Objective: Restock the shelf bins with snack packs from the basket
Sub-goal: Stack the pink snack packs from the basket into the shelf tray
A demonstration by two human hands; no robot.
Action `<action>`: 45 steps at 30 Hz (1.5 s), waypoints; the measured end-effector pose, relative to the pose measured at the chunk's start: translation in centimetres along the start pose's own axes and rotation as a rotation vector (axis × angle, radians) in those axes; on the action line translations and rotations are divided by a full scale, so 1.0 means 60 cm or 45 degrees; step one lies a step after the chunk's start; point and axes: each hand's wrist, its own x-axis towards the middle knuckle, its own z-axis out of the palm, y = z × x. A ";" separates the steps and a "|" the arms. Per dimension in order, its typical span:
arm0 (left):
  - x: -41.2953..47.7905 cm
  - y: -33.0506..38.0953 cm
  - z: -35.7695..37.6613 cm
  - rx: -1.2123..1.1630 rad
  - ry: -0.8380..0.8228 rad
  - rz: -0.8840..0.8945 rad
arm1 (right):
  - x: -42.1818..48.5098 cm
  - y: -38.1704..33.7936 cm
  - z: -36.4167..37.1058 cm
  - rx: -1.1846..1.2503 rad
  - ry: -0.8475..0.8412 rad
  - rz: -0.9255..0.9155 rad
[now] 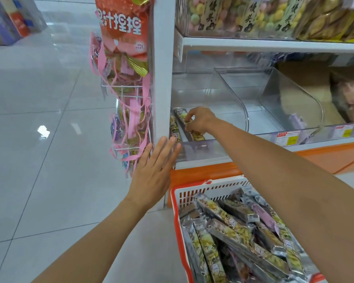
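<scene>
Few packs sit in the leftmost shelf bin (200, 150) so far: a couple stand on edge against its left wall. Our right hand (200, 119) reaches into it, fingers curled, and pinches one snack pack (181, 115) there. Our left hand (153, 172) is open, fingers straight, laid flat against the bin's front corner by the white shelf post (161, 82). The basket (174, 211) below is heaped with more packs (233, 227), and the neighbouring bin (274, 88) looks bare. We judge the restocking barely begun, with most of the load left to shelve.
</scene>
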 end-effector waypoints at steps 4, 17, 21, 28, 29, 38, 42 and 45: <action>0.000 -0.001 0.004 0.001 0.000 0.006 | 0.004 -0.001 0.006 0.105 -0.104 0.030; 0.001 0.014 -0.011 -0.038 -0.132 -0.071 | -0.014 0.017 0.003 0.073 -0.164 -0.122; -0.008 0.034 -0.020 -0.095 -0.110 -0.103 | -0.047 0.023 -0.004 0.297 0.237 -0.256; -0.047 0.098 0.006 -0.246 -0.267 0.134 | -0.194 0.077 0.015 0.363 0.480 -0.601; -0.056 0.107 0.016 -0.230 -0.348 0.151 | -0.214 0.093 0.026 0.319 0.478 -0.602; -0.160 0.153 0.095 -0.194 -0.955 -0.010 | -0.342 0.281 0.191 -0.243 -0.344 -0.190; -0.167 0.157 0.102 -0.161 -1.006 -0.031 | -0.374 0.336 0.223 -0.437 -0.455 -0.138; -0.171 0.155 0.107 -0.152 -1.049 -0.025 | -0.383 0.351 0.227 -0.404 -0.466 -0.094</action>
